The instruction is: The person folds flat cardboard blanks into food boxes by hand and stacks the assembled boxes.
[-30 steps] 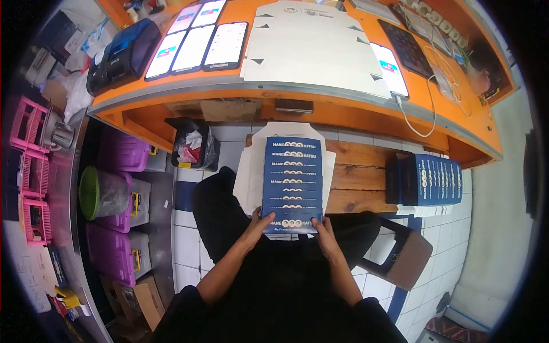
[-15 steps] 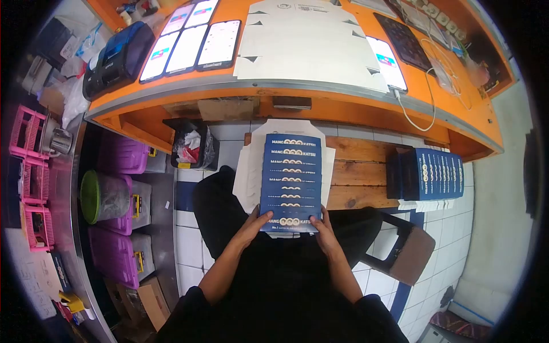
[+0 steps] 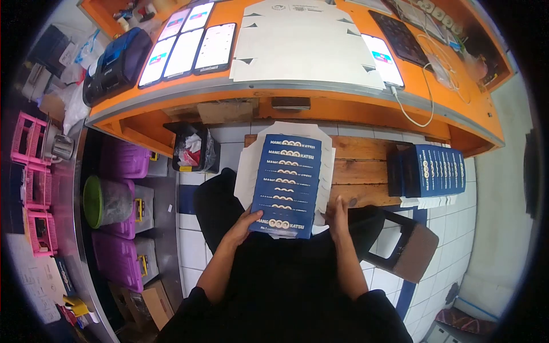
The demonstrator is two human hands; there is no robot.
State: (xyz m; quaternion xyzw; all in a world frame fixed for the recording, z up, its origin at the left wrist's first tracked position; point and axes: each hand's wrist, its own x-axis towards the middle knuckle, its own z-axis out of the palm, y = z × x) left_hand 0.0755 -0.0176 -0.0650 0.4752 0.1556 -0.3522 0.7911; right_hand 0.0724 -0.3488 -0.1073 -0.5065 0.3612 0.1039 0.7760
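Observation:
On my lap lies an overlapping stack of flat blue cardboard box blanks (image 3: 289,188), printed "MANG KATSU", with white flaps showing at both sides and the far end. My left hand (image 3: 243,227) grips the stack's near left corner, thumb on top of the blue face and the other fingers hidden beneath. To the right of the stack, my right hand (image 3: 338,220) is off the blue face, its fingers stretched out close to the white flaps. Whether it touches them I cannot tell. The stack is turned slightly clockwise.
Another fanned stack of blue blanks (image 3: 437,170) sits on the wooden bench (image 3: 360,171) at right. White blanks (image 3: 303,46), several phones (image 3: 214,48) and a tablet (image 3: 397,37) lie on the orange desk (image 3: 131,103). A trash bin (image 3: 194,150) and purple-lidded boxes (image 3: 117,260) stand at left.
My right hand has left the stack's near right corner and moved outward to the right. The stack has rotated slightly, its near end shifting left. My left hand keeps its hold.

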